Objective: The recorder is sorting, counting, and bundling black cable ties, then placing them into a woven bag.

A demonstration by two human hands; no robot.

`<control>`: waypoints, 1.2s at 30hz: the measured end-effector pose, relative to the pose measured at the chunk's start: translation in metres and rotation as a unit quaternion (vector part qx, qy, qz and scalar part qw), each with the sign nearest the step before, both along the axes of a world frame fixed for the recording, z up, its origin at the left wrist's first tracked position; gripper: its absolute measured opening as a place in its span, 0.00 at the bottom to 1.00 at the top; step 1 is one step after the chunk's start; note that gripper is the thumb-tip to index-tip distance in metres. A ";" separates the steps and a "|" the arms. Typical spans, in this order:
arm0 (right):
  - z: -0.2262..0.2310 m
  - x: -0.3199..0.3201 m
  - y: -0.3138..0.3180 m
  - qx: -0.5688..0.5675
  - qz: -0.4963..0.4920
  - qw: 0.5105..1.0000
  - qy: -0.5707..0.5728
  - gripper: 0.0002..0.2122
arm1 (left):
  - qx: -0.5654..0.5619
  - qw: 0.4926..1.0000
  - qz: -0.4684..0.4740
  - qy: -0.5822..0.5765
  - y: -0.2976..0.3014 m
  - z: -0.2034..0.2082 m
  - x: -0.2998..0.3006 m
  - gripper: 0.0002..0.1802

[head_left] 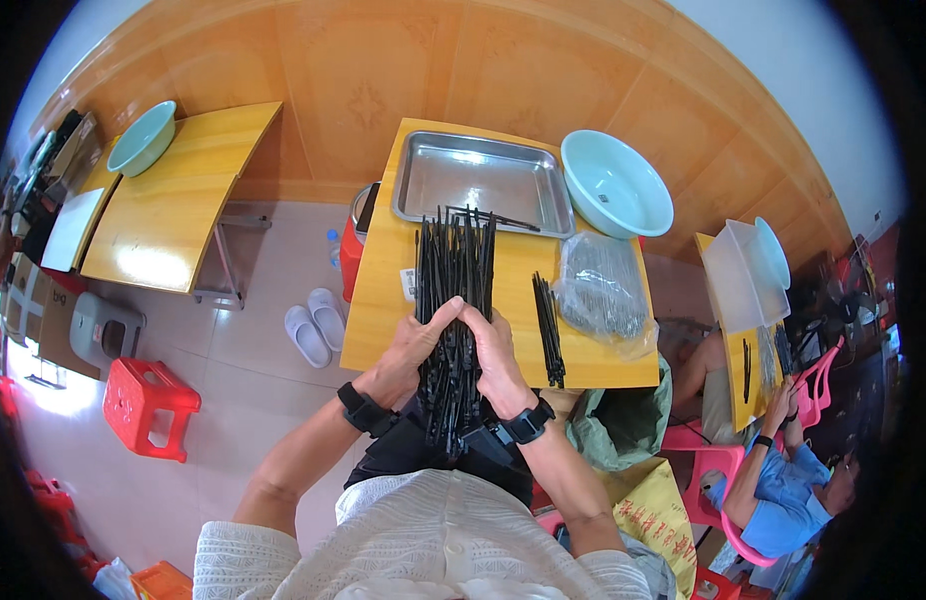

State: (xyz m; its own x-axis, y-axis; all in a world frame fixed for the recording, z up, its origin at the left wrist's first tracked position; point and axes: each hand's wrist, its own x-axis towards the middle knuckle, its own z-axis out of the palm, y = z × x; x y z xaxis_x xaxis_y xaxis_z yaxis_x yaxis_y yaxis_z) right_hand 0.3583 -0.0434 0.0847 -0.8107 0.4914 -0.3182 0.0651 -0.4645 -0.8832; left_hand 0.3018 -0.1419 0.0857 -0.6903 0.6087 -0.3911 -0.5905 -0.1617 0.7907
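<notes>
Between my two hands is a thick bundle of thin black sticks (455, 265), held upright over the near edge of the yellow table. My left hand (411, 352) wraps its left side and my right hand (497, 358) its right side, with the thumbs meeting in front. The fingers behind the bundle are hidden. A smaller row of loose black sticks (548, 330) lies on the table to the right. Beside it rests a clear plastic bag (605, 290) filled with similar dark sticks. A few more sticks lie in the metal tray (433, 205) behind the bundle.
A pale blue basin (623, 190) stands at the table's back right corner. Below the right edge is a green sack (633, 420). On the floor to the left are a red stool (148, 408) and white slippers (309, 338). A person in blue (788, 510) sits at another table, right.
</notes>
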 end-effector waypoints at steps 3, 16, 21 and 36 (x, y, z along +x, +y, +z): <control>-0.011 0.000 0.003 -0.021 0.021 0.999 -0.021 0.19 | -0.028 1.000 -0.007 -0.008 -0.001 -0.004 0.000 0.22; 0.040 -0.012 0.011 -0.017 0.034 0.999 0.010 0.16 | 0.016 1.000 -0.003 0.026 0.008 0.034 -0.013 0.23; 0.103 -0.037 0.019 0.050 0.016 0.987 0.152 0.14 | 0.082 0.987 0.017 0.137 0.023 0.094 -0.039 0.20; -0.007 -0.063 0.056 0.298 -0.064 0.911 0.277 0.33 | 0.082 0.878 0.003 0.472 0.056 0.009 -0.091 0.53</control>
State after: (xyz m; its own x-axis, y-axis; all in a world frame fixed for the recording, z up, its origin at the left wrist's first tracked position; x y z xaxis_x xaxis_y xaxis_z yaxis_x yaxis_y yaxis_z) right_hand 0.2952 0.0123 0.0776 -0.6903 0.5443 0.4766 -0.4878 0.1363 -0.8623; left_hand 0.2111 -0.0854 0.0947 -0.6628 0.5986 0.4498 0.3176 -0.3192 0.8929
